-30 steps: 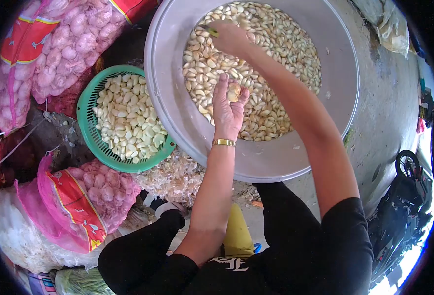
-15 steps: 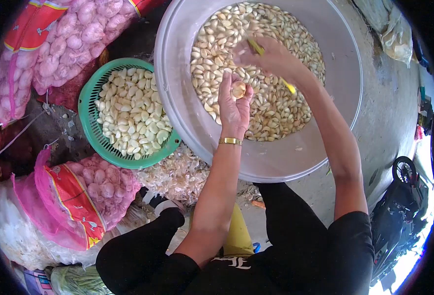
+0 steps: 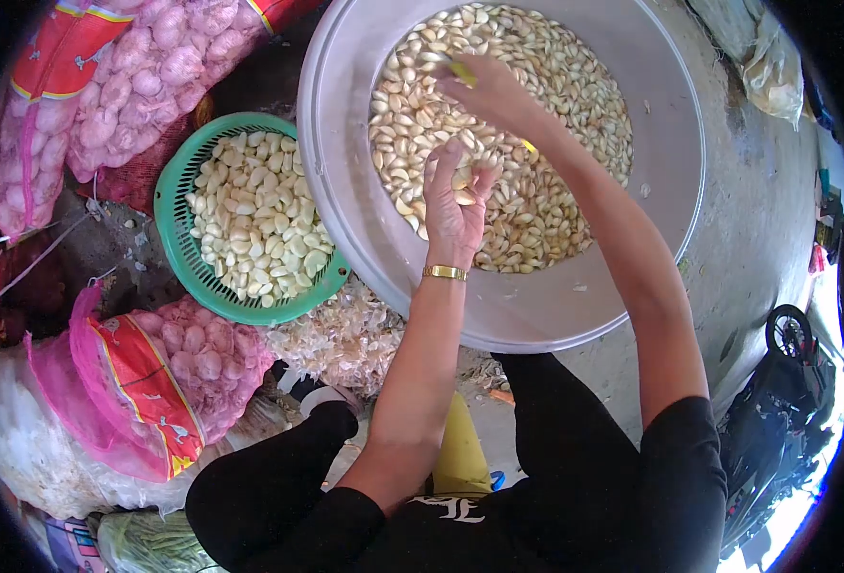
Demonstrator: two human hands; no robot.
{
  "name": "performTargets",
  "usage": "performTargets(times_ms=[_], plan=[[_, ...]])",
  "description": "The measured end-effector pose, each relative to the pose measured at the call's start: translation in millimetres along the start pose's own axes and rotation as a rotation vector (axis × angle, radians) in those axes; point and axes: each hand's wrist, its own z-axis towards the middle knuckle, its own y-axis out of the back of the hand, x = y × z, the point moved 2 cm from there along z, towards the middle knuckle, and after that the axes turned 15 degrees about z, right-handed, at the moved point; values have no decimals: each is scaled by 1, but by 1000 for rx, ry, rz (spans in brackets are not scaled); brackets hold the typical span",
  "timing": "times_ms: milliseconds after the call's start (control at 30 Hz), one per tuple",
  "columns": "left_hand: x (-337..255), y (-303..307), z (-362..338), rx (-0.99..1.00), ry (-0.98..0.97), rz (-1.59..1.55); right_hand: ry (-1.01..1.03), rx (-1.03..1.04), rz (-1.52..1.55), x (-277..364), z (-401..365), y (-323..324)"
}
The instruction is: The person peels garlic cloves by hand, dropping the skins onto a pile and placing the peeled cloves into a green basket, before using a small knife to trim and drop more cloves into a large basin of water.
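Observation:
My left hand (image 3: 453, 212), palm up with a gold watch band at the wrist, has its fingers curled around garlic cloves (image 3: 464, 197). Above and to its right, my right hand (image 3: 493, 94) grips a slim yellow-handled tool (image 3: 463, 73); motion blurs it, and its working end cannot be made out. Both hands are over a wide grey tub (image 3: 345, 181) whose bottom is covered with unpeeled-looking cloves (image 3: 546, 229) that seem to lie in water. Left of the tub, a green basket (image 3: 175, 244) holds pale peeled cloves (image 3: 259, 220).
Loose garlic skins (image 3: 341, 339) lie on the floor below the basket. Net sacks of garlic bulbs (image 3: 145, 81) fill the upper left, with another pink net sack (image 3: 207, 353) lower down. A motorbike (image 3: 780, 411) stands at the right.
My right hand has moved up and left, away from my left hand, with the yellow-handled tool. The rounded garlic piece in my left hand now appears as separate cloves.

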Motion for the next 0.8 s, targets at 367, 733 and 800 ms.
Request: performTargets(times_ms=[367,733,800], plan=[[-2,0,0,-7,58,-23,60,111,-334,-33,51,-51],[-4,-3,-5,2,28,-41,103,143,-315,-52,32,-39],[-9,-6,-8,-17,31,-47,12,166,-199,-37,26,-21]])
